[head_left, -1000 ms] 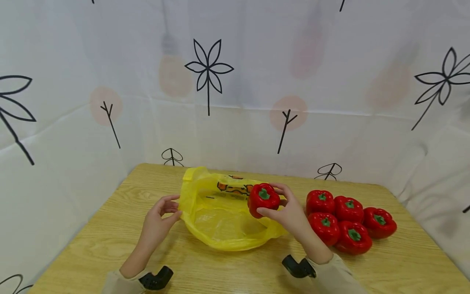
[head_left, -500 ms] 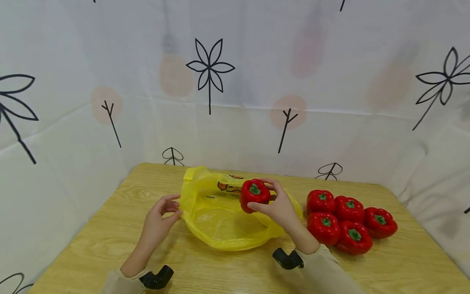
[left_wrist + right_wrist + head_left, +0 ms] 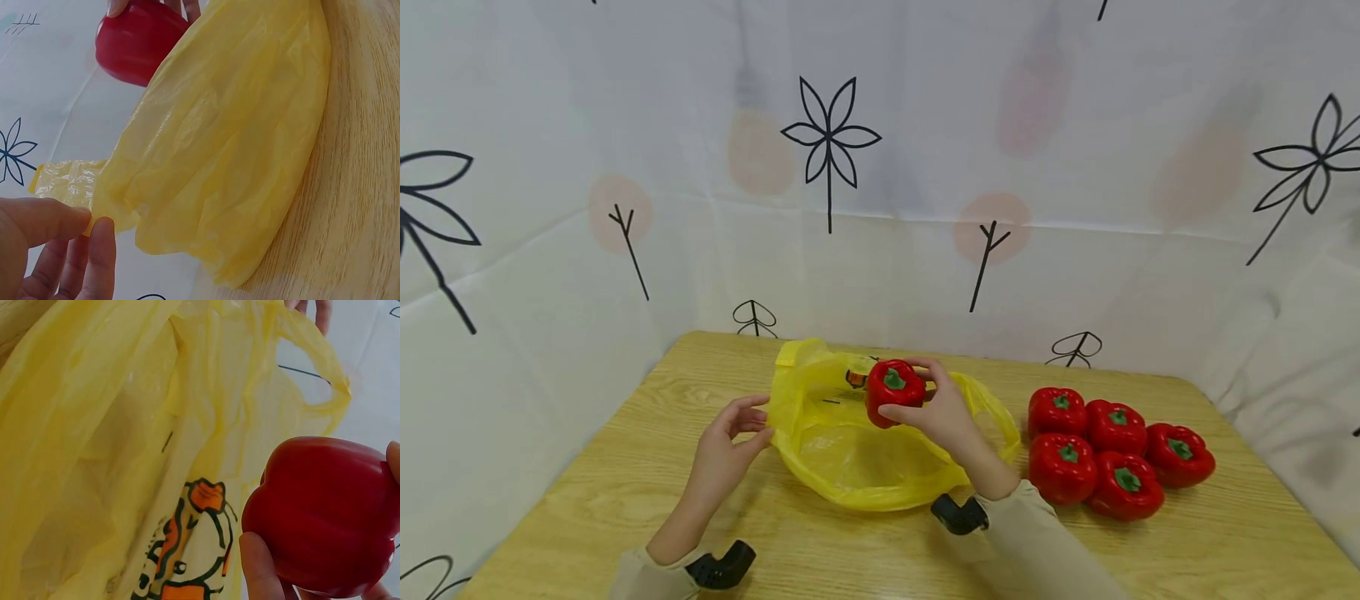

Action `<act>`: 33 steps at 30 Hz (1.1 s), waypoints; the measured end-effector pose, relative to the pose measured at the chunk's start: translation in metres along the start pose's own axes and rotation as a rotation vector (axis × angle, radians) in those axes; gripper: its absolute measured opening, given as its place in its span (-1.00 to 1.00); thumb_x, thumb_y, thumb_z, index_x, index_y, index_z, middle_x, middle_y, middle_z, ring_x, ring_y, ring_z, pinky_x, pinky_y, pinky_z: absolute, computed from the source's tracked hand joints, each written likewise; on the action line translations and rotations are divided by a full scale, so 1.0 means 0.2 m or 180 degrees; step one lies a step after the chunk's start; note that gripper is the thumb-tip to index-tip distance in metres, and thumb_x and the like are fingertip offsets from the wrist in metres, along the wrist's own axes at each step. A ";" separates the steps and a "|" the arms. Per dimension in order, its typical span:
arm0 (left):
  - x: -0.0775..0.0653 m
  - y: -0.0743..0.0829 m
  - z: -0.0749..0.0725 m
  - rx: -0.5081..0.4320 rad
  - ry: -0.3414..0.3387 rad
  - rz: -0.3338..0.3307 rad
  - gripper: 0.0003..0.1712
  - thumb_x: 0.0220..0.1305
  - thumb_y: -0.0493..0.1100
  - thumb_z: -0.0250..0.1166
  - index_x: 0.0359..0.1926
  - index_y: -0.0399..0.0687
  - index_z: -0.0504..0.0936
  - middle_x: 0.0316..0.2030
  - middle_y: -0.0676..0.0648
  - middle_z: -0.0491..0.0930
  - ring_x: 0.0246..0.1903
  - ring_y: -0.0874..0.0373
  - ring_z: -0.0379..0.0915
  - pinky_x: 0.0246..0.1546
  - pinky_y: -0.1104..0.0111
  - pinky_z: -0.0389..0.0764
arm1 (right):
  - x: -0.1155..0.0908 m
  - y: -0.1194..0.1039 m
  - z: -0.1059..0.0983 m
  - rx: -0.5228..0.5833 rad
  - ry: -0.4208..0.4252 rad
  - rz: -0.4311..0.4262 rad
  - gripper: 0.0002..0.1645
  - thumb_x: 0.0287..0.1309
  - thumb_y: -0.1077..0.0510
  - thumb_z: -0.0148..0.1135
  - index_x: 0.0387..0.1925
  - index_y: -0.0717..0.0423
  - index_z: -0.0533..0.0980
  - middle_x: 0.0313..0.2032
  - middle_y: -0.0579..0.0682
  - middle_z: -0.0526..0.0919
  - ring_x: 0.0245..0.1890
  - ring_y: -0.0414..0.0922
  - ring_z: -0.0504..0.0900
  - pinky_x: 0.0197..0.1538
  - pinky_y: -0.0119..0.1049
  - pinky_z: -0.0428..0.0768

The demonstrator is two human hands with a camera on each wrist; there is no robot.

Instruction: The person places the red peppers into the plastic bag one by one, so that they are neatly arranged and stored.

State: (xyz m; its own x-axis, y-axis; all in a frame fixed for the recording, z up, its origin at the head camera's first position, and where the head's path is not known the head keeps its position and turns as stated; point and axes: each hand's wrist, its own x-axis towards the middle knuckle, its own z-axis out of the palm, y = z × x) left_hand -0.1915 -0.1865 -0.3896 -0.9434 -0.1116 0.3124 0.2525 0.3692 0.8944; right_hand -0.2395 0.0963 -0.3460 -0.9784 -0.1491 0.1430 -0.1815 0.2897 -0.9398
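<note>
A yellow plastic bag (image 3: 850,492) lies on the table with its mouth spread wide toward me. At its left edge my left hand (image 3: 724,442) pinches the thin plastic between thumb and forefinger, as the left wrist view shows. My right hand (image 3: 946,415) grips a red bell pepper (image 3: 895,392) with a green stem, holding it over the bag's mouth. The same pepper (image 3: 325,512) fills the lower right of the right wrist view, beside the bag's printed cartoon figure (image 3: 187,550). Part of that print is hidden by the pepper in the head view.
Several more red bell peppers (image 3: 1126,485) sit in a close group on the right of the wooden table (image 3: 625,433). Behind and at the sides hangs a pale curtain (image 3: 880,275) with flower drawings. Each wrist carries a black camera mount (image 3: 722,567).
My right hand has carried the pepper leftward and slightly up, from the bag's right side to above the middle of its mouth. The left hand stays at the bag's edge.
</note>
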 end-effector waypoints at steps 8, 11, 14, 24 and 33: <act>0.00 0.00 0.00 -0.0028 -0.0011 0.0003 -0.54 0.11 -0.39 0.32 0.06 -0.09 0.51 -0.21 -0.13 0.50 -0.21 0.09 0.47 -0.32 0.43 0.62 | 0.04 -0.01 0.08 -0.0008 0.0000 -0.0034 -0.14 -0.18 0.08 0.52 0.19 0.02 0.31 0.13 0.13 0.38 0.02 0.09 0.44 -0.08 -0.07 0.59; 0.00 0.00 0.00 -0.0007 -0.0003 0.0014 -0.55 0.11 -0.39 0.32 0.06 -0.09 0.52 -0.21 -0.13 0.51 -0.21 0.10 0.48 -0.31 0.43 0.61 | 0.06 -0.01 0.11 -0.0008 -0.0009 -0.0041 -0.14 -0.19 0.08 0.53 0.18 0.01 0.31 0.11 0.10 0.38 0.02 0.08 0.43 -0.08 -0.09 0.59; 0.00 0.00 0.00 0.0021 0.0002 0.0014 -0.55 0.11 -0.38 0.32 0.06 -0.09 0.52 -0.21 -0.12 0.51 -0.21 0.10 0.48 -0.30 0.44 0.60 | 0.08 -0.01 0.14 0.0012 -0.0029 -0.0056 -0.14 -0.20 0.08 0.53 0.17 0.02 0.31 0.09 0.11 0.39 0.01 0.08 0.45 -0.08 -0.09 0.59; 0.00 0.01 0.00 -0.0001 0.0000 -0.0004 -0.55 0.12 -0.38 0.32 0.06 -0.10 0.52 -0.21 -0.13 0.51 -0.22 0.12 0.48 -0.32 0.43 0.61 | 0.12 -0.03 0.25 0.0007 -0.0032 0.0032 -0.12 -0.19 0.05 0.53 0.18 0.03 0.29 0.11 0.12 0.36 0.04 0.10 0.42 -0.08 -0.08 0.59; 0.00 0.01 0.01 0.0000 -0.0007 0.0022 -0.55 0.11 -0.40 0.32 0.06 -0.11 0.52 -0.23 -0.13 0.51 -0.23 0.11 0.49 -0.32 0.43 0.61 | 0.16 -0.04 0.36 0.0006 0.0233 0.0194 -0.11 -0.22 0.02 0.54 0.16 0.06 0.29 0.05 0.12 0.39 0.02 0.09 0.41 -0.07 -0.07 0.58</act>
State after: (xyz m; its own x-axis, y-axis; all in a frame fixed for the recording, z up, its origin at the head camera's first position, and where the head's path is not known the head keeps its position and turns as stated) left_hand -0.1921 -0.1849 -0.3885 -0.9421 -0.1070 0.3179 0.2591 0.3700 0.8922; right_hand -0.2626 0.0220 -0.3566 -0.9923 -0.0618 0.1077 -0.1212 0.2942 -0.9480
